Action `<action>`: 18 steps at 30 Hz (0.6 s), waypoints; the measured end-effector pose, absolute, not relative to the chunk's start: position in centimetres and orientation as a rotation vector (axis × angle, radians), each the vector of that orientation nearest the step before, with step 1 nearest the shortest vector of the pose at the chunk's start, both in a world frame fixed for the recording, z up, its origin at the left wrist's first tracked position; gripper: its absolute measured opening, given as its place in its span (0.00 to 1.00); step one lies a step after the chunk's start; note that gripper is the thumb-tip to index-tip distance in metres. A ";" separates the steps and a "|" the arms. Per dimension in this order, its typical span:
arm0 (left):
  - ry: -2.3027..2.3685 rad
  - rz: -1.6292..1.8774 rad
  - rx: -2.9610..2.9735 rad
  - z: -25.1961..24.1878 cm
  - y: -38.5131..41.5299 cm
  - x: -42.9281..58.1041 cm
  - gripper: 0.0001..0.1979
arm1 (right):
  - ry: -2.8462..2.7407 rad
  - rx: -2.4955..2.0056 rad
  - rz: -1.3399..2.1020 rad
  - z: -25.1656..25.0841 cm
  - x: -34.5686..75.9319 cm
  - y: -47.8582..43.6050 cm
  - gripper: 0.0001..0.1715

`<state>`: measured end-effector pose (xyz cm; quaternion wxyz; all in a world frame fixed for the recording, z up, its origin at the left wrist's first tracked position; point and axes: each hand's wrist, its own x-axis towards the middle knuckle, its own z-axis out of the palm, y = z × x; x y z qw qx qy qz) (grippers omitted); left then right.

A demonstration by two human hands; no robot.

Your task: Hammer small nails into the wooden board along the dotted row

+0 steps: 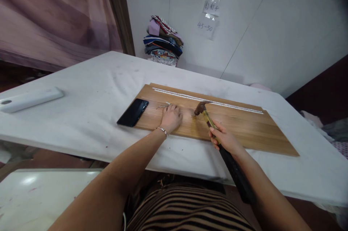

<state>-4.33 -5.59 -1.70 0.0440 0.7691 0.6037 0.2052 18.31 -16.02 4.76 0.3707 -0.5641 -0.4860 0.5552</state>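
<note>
A hammer (pixel 207 118) with a rusty claw head and a yellow and black handle is gripped in my right hand (pixel 222 136), its head just above the wooden board (pixel 252 129). Close by the hammer head, a small nail-like point shows on the wood, too small to make out well. Palm down on the board lies my left hand (pixel 171 118), fingers bent and resting on the surface; the space beneath them is hidden. Several thin nails (pixel 162 106) lie beside its fingertips. Two white measuring strips (pixel 206 101) run along the board's far side.
A black phone (pixel 133 112) rests across the board's left end. The board lies on a table with a white cloth (pixel 92 89). A white long object (pixel 32 99) is at the far left, and folded clothes (pixel 163 40) are stacked by the wall. Handwritten papers (pixel 208 26) hang there.
</note>
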 end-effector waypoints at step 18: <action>1.845 0.637 2.356 -1.8 -5.5 -4.3 0.13 | -1.228 -1.482 1.439 4.8 18.0 -16.1 0.42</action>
